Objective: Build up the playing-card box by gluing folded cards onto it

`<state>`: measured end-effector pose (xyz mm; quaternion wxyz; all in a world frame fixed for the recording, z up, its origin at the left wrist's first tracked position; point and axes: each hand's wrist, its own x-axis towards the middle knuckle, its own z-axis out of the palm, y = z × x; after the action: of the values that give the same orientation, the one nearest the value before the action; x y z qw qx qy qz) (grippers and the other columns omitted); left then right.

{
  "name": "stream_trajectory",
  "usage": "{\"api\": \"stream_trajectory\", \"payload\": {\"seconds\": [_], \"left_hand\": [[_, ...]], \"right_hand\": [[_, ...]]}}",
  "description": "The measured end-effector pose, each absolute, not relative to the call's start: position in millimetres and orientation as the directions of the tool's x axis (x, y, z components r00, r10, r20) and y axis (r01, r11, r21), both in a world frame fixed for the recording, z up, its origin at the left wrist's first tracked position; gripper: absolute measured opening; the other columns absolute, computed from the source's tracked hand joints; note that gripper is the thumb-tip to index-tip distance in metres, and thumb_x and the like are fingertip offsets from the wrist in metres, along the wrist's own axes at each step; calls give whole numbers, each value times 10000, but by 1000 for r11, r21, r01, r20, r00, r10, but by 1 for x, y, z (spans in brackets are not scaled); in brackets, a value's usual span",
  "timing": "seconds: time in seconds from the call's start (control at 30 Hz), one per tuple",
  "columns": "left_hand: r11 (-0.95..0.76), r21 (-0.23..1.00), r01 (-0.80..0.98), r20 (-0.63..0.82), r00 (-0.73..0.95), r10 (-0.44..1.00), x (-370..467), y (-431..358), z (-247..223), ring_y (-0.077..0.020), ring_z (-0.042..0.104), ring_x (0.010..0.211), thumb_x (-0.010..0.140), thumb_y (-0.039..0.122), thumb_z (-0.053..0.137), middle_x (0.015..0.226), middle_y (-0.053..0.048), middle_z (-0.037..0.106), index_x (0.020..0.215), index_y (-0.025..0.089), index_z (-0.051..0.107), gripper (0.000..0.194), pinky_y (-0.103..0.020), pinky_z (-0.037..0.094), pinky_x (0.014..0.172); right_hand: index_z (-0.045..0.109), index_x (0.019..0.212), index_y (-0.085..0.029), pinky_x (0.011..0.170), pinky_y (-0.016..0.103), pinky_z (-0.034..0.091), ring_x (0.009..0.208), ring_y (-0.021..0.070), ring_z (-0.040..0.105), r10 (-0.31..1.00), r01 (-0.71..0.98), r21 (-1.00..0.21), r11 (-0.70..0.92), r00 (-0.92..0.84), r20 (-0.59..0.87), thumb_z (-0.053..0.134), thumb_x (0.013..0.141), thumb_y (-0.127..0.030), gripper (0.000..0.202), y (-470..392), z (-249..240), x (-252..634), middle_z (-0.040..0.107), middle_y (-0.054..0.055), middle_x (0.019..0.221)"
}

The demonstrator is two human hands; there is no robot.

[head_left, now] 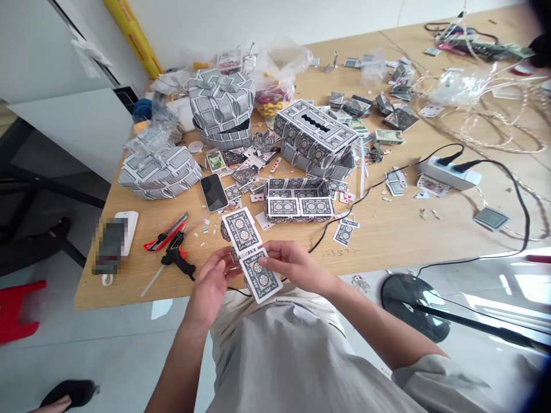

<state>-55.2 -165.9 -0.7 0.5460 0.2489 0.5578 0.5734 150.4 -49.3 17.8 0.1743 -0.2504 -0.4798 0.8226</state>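
1. I see the left hand (210, 281) and right hand (297, 265) close together, both gripping the card piece (260, 278) over the table's (379, 244) front edge, before the wearer's lap.
2. On my view, the left forearm rises steeply from the bottom; its hand turns inward, thumb and forefinger pinching the piece's left side near the joint between its two cards.
3. I see the right forearm slanting in from the lower right, the back of the hand up, its thumb laid on the lower card; I cannot tell where all its fingertips sit.
4. The piece tilts, its upper card leaning left, its patterned faces toward me.
5. Just beyond it I see the open box (299, 210); left of the hands lie the glue gun (177, 253) and knife (167, 234), near the phone (214, 192).
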Motion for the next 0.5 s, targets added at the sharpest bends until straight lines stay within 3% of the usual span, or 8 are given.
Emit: {"api": "stream_trajectory", "payload": {"seconds": [0.1,0.2,0.3,0.5], "left_hand": [[240,873,-424,-343,-186,921,-37,-161,3,-277,739,1100,833,411,809,1206,-133,775,1209,194,679,454,-433,604,951],[225,875,-429,-353,-245,903,-26,-155,5,-244,726,1069,757,321,886,1151,-89,784,1141,202,672,456,-394,570,976],[201,876,-439,-351,-294,889,-21,-152,6,-211,713,1025,747,285,911,1096,-62,787,1084,204,668,424,-351,546,959],[168,875,-454,-345,-342,874,-16,-149,9,-190,700,971,722,258,933,1049,-45,787,1021,204,678,396,-324,529,930]], "right_hand": [[725,1083,-162,828,314,568,908,187,708,569,-56,-913,-404,-797,-203,740,969,-552,407,-54,17,147,783,61,996],[691,1196,-175,830,321,571,914,186,705,682,-13,-969,-247,-712,-165,707,993,-439,333,-59,15,147,770,56,1011],[641,1277,-209,833,332,602,920,186,721,808,31,-996,-89,-583,-91,729,960,-344,356,-63,13,148,760,57,1065],[586,1262,-249,839,349,650,920,198,782,907,20,-999,46,-420,33,668,1006,-322,278,-68,12,148,813,54,1020]]}}
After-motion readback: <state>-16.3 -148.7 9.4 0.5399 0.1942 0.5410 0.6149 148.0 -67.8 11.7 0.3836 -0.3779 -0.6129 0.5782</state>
